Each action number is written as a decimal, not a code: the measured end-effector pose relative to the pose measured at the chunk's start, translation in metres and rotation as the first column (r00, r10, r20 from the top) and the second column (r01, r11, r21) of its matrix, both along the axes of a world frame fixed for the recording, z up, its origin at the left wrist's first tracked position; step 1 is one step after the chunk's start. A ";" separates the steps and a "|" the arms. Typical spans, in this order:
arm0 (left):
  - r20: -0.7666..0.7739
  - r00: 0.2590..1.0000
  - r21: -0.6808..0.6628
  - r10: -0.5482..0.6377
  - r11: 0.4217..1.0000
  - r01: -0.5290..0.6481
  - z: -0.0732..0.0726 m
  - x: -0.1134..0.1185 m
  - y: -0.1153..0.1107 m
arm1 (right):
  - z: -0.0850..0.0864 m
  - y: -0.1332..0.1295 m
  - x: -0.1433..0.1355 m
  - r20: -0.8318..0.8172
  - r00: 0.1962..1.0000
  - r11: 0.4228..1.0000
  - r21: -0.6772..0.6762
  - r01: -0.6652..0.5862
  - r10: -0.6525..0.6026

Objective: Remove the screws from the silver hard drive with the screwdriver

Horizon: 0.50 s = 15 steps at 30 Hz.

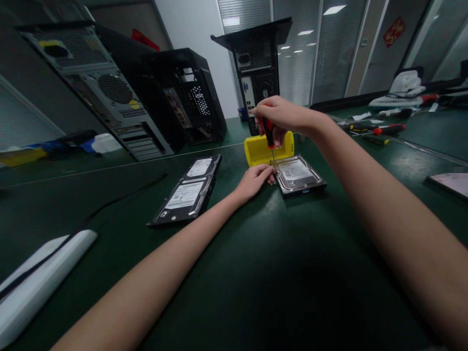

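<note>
My right hand [275,117] is closed around the red and black handle of a screwdriver [268,130], its shaft pointing down. The tip meets the left edge of a hard drive [298,171], which lies flat with its white label up. My left hand [258,178] rests on the table against that same edge, close to the tip. Its fingers are curled together, and whatever they pinch is hidden. Just behind the drive stands an opened yellow plastic case [261,148], partly covered by my right hand and the screwdriver.
Two more hard drives [185,195] lie end to end on the left of the green table [278,273]. Computer cases [122,92] stand behind. Several hand tools [389,129] lie at the right. A white device [47,273] with a black cable sits front left.
</note>
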<state>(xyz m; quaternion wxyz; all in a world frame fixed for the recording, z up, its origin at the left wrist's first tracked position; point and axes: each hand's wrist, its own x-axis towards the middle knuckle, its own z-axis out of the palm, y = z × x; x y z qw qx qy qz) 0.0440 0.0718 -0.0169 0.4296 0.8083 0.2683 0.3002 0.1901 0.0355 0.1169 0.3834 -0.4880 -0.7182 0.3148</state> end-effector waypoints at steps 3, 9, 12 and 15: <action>-0.008 1.000 0.008 0.003 1.000 -0.003 0.000 0.000 0.000 | 0.002 -0.001 -0.002 0.075 0.997 1.000 0.020 0.015 -0.016; -0.021 1.000 0.017 0.001 1.000 -0.001 0.001 -0.001 -0.001 | 0.000 0.002 -0.001 0.125 0.987 0.992 0.083 0.092 -0.102; -0.016 1.000 0.009 -0.009 1.000 0.009 0.001 -0.001 -0.001 | -0.001 0.003 0.002 0.124 0.981 0.986 0.104 0.134 -0.146; -0.012 1.000 -0.004 -0.007 1.000 0.007 0.000 -0.002 -0.001 | -0.002 0.003 0.005 0.128 0.977 0.978 0.138 0.154 -0.172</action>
